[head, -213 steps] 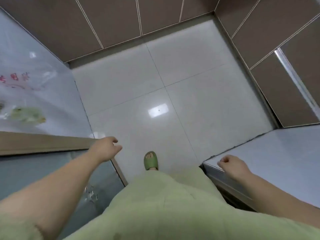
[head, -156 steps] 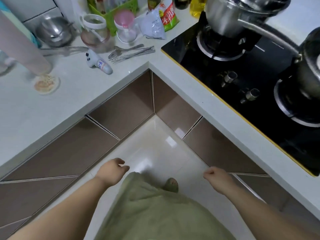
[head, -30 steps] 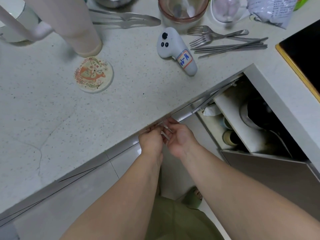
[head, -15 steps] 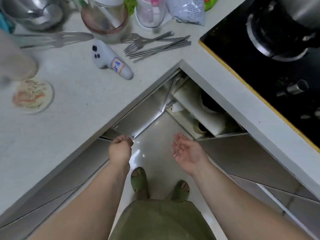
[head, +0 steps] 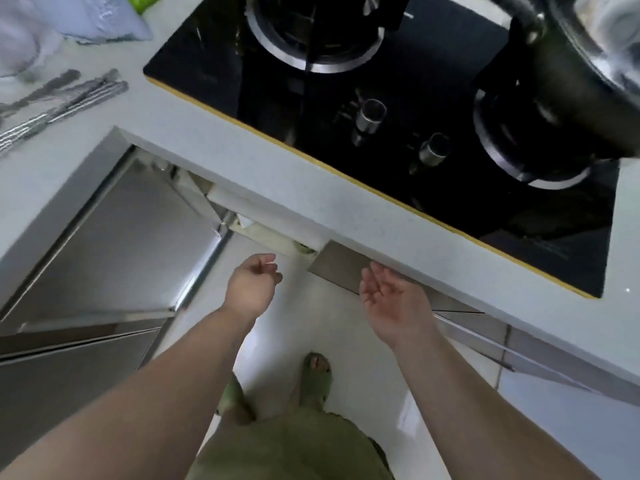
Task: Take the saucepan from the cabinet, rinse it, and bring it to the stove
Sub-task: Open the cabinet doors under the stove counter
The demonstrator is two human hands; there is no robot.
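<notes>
The corner cabinet under the counter stands open, its grey door (head: 114, 244) swung out to the left. Only a white shelf edge (head: 263, 216) shows inside; the counter hides the rest, and no saucepan is visible there. My left hand (head: 251, 285) hovers in front of the opening, fingers loosely curled, holding nothing. My right hand (head: 393, 299) is palm up with fingers apart, just below the counter edge, also holding nothing. The black glass stove (head: 388, 109) lies above, its left burner (head: 311, 32) bare.
A dark pot (head: 571, 84) sits on the right burner. Two stove knobs (head: 370, 116) are at the front. Forks and chopsticks (head: 59, 98) lie on the white counter (head: 346, 209) at the left. My feet in green slippers (head: 315, 375) stand on the glossy floor.
The view has swung right toward the stove. The cabinet door has opened wider to the left; my left hand has let go of it and both hands have moved toward the opening.
</notes>
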